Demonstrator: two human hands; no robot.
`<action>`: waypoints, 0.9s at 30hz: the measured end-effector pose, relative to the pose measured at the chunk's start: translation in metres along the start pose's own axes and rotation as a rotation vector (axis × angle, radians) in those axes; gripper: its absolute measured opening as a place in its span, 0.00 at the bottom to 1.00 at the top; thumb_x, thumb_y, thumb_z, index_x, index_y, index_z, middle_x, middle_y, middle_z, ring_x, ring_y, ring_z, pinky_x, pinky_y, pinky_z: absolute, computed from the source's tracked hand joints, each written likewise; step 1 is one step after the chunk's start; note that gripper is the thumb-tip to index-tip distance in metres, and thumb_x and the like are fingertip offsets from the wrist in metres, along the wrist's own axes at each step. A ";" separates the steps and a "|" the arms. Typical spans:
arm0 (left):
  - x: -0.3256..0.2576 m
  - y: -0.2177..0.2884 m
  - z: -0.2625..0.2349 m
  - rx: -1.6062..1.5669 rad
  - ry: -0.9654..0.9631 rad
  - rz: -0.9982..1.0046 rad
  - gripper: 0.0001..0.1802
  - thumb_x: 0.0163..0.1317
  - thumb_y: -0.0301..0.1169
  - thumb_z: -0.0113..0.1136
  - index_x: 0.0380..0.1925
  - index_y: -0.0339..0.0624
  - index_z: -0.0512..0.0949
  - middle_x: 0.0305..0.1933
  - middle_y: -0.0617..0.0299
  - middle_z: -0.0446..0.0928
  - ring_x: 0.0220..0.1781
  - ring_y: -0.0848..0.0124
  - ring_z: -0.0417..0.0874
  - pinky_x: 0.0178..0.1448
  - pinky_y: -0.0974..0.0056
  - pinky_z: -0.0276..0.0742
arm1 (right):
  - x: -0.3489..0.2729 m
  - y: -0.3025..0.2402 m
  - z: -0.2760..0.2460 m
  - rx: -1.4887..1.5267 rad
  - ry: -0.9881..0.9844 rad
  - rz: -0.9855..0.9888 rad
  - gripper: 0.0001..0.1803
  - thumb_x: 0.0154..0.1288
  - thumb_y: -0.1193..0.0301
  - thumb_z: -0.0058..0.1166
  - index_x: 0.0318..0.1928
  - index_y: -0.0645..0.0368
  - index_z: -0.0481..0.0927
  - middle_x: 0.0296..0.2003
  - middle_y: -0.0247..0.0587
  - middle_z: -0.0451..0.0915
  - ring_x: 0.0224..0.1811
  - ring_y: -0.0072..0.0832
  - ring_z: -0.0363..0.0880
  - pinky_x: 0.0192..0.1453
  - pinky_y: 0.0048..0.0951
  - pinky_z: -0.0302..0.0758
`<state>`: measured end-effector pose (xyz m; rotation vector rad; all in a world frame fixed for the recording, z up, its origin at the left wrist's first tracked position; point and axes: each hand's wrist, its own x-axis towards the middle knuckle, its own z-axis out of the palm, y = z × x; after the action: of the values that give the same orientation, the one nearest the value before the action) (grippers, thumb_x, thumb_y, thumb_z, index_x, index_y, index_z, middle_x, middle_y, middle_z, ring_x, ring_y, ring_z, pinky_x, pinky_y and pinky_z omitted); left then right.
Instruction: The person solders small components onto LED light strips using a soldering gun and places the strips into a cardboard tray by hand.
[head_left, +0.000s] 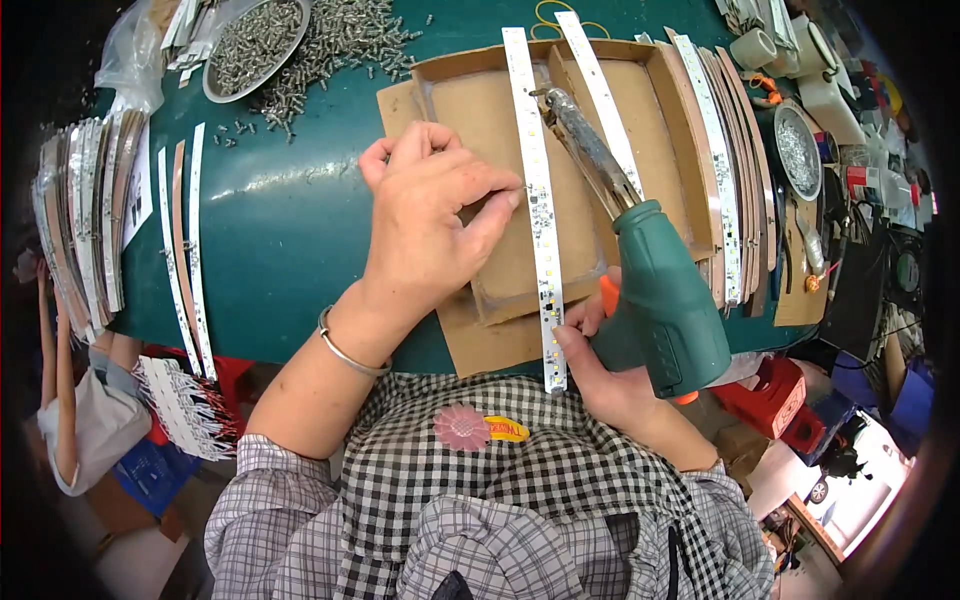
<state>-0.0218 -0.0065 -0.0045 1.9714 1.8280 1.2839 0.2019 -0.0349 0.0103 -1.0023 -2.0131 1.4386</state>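
A long white LED circuit strip (pixel 541 215) lies lengthwise across a shallow cardboard tray (pixel 480 275) before me, its near end past the tray's edge. Beside the strip's middle, my left hand (pixel 430 205) is closed in a pinch, thumb and forefinger together; anything between them is too small to name. My right hand (pixel 615 385) is wrapped round a green soldering gun (pixel 668 300) with an orange trigger, its thumb by the strip's near end. The gun's metal tip points at the strip's upper part. A second LED strip (pixel 603 100) rests in the tray to the right.
Small metal parts (pixel 345 60) are heaped at the back, beside a filled metal bowl (pixel 305 15). Bundled strips (pixel 90 215) stand left, with more strips (pixel 735 180) at the tray's right. A white cup (pixel 752 50) and a metal dish (pixel 812 185) sit far right.
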 end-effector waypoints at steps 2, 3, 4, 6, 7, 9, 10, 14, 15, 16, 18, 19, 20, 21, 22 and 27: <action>0.000 0.000 0.000 0.004 -0.011 -0.005 0.05 0.45 0.28 0.69 0.25 0.50 0.83 0.24 0.73 0.78 0.39 0.69 0.74 0.55 0.56 0.55 | 0.000 0.001 0.000 0.007 0.007 -0.003 0.39 0.58 0.90 0.53 0.67 0.56 0.55 0.35 0.36 0.66 0.37 0.25 0.74 0.42 0.28 0.76; 0.000 0.001 0.000 0.003 -0.011 -0.005 0.05 0.45 0.28 0.69 0.25 0.50 0.83 0.24 0.73 0.78 0.39 0.69 0.74 0.55 0.56 0.55 | -0.001 0.001 0.000 0.001 0.006 -0.006 0.39 0.58 0.90 0.54 0.67 0.56 0.55 0.35 0.36 0.66 0.37 0.25 0.74 0.42 0.28 0.76; 0.000 0.001 0.000 -0.001 -0.010 -0.010 0.05 0.46 0.28 0.69 0.25 0.50 0.83 0.24 0.73 0.78 0.39 0.69 0.74 0.55 0.56 0.55 | -0.001 0.002 0.000 -0.004 0.004 -0.009 0.39 0.58 0.90 0.54 0.67 0.56 0.55 0.36 0.36 0.65 0.37 0.25 0.74 0.42 0.28 0.76; 0.000 0.001 0.000 -0.005 -0.008 -0.016 0.05 0.46 0.28 0.69 0.25 0.50 0.83 0.24 0.72 0.78 0.39 0.69 0.74 0.55 0.56 0.55 | 0.000 0.003 0.001 0.007 0.010 -0.006 0.39 0.58 0.89 0.54 0.67 0.56 0.55 0.36 0.35 0.65 0.37 0.25 0.74 0.42 0.28 0.76; -0.001 0.000 0.001 -0.014 -0.002 -0.016 0.06 0.46 0.28 0.69 0.26 0.50 0.83 0.24 0.72 0.78 0.39 0.69 0.74 0.56 0.56 0.55 | 0.000 0.003 0.001 0.017 0.017 -0.002 0.39 0.58 0.89 0.54 0.68 0.56 0.55 0.36 0.35 0.65 0.37 0.24 0.74 0.42 0.28 0.76; -0.001 0.000 0.001 -0.023 0.003 -0.016 0.06 0.46 0.28 0.69 0.26 0.50 0.83 0.24 0.72 0.78 0.39 0.69 0.74 0.56 0.56 0.55 | -0.001 0.005 0.001 0.017 0.018 0.006 0.39 0.58 0.89 0.54 0.67 0.56 0.55 0.36 0.35 0.64 0.37 0.24 0.74 0.42 0.28 0.76; -0.001 0.000 0.001 -0.029 0.001 -0.020 0.06 0.47 0.28 0.69 0.27 0.49 0.83 0.25 0.72 0.78 0.39 0.69 0.74 0.56 0.56 0.55 | -0.002 0.005 0.001 0.018 0.017 0.014 0.39 0.58 0.90 0.53 0.67 0.57 0.55 0.36 0.35 0.64 0.37 0.24 0.73 0.42 0.28 0.76; -0.001 0.000 -0.001 -0.029 -0.007 -0.024 0.05 0.47 0.28 0.68 0.27 0.48 0.82 0.26 0.71 0.78 0.39 0.69 0.74 0.56 0.56 0.55 | -0.001 0.007 0.002 -0.023 0.019 -0.010 0.38 0.58 0.90 0.53 0.67 0.58 0.55 0.36 0.35 0.64 0.36 0.24 0.73 0.42 0.28 0.76; -0.002 0.000 -0.001 -0.029 -0.008 -0.024 0.05 0.47 0.28 0.68 0.27 0.48 0.82 0.26 0.71 0.78 0.39 0.69 0.74 0.56 0.56 0.55 | 0.000 0.006 0.001 -0.040 0.009 -0.025 0.38 0.58 0.90 0.53 0.67 0.59 0.55 0.36 0.35 0.65 0.36 0.24 0.73 0.42 0.28 0.76; -0.002 0.001 -0.001 -0.029 -0.010 -0.028 0.05 0.48 0.28 0.68 0.27 0.48 0.82 0.26 0.70 0.78 0.39 0.69 0.74 0.56 0.56 0.55 | 0.000 0.005 0.000 -0.058 0.000 -0.041 0.38 0.58 0.90 0.53 0.67 0.60 0.54 0.36 0.35 0.65 0.36 0.24 0.73 0.42 0.28 0.76; -0.001 0.001 -0.002 -0.030 -0.013 -0.031 0.05 0.48 0.28 0.68 0.27 0.48 0.82 0.26 0.70 0.78 0.39 0.69 0.73 0.56 0.56 0.54 | 0.000 0.005 0.001 -0.047 0.001 -0.034 0.38 0.58 0.90 0.53 0.67 0.60 0.55 0.36 0.35 0.65 0.36 0.23 0.73 0.41 0.27 0.76; -0.001 0.002 -0.002 -0.031 -0.012 -0.028 0.05 0.48 0.28 0.68 0.27 0.48 0.82 0.26 0.70 0.78 0.39 0.69 0.73 0.56 0.55 0.54 | 0.000 0.005 0.001 -0.035 0.000 -0.027 0.37 0.58 0.90 0.53 0.66 0.61 0.55 0.36 0.35 0.65 0.36 0.23 0.73 0.41 0.27 0.75; -0.001 0.002 -0.002 -0.032 -0.010 -0.025 0.05 0.48 0.28 0.67 0.27 0.47 0.81 0.26 0.69 0.78 0.39 0.69 0.73 0.56 0.55 0.54 | 0.000 0.004 0.001 -0.035 0.000 -0.027 0.37 0.58 0.90 0.53 0.66 0.61 0.55 0.36 0.35 0.65 0.36 0.23 0.73 0.41 0.27 0.75; -0.001 0.002 -0.002 -0.032 -0.011 -0.025 0.05 0.48 0.28 0.67 0.27 0.47 0.81 0.26 0.69 0.78 0.39 0.69 0.73 0.56 0.55 0.54 | 0.001 0.002 0.000 -0.047 0.004 -0.021 0.37 0.58 0.90 0.53 0.66 0.61 0.55 0.36 0.34 0.65 0.36 0.23 0.73 0.41 0.26 0.75; -0.001 0.001 -0.002 -0.025 -0.014 -0.020 0.05 0.48 0.28 0.67 0.27 0.47 0.81 0.26 0.69 0.78 0.40 0.68 0.73 0.56 0.55 0.54 | 0.001 0.001 0.000 -0.058 0.008 -0.016 0.37 0.58 0.90 0.53 0.66 0.61 0.55 0.35 0.34 0.64 0.36 0.22 0.72 0.40 0.26 0.74; -0.002 0.000 -0.001 -0.031 -0.003 -0.013 0.06 0.48 0.28 0.67 0.27 0.47 0.80 0.26 0.69 0.77 0.40 0.68 0.73 0.55 0.55 0.55 | 0.003 0.001 0.001 -0.122 0.012 -0.045 0.37 0.58 0.89 0.53 0.67 0.61 0.56 0.35 0.33 0.65 0.35 0.21 0.71 0.39 0.25 0.73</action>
<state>-0.0225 -0.0091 -0.0052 1.9415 1.8058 1.2961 0.2000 -0.0325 0.0086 -1.0065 -2.1222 1.2969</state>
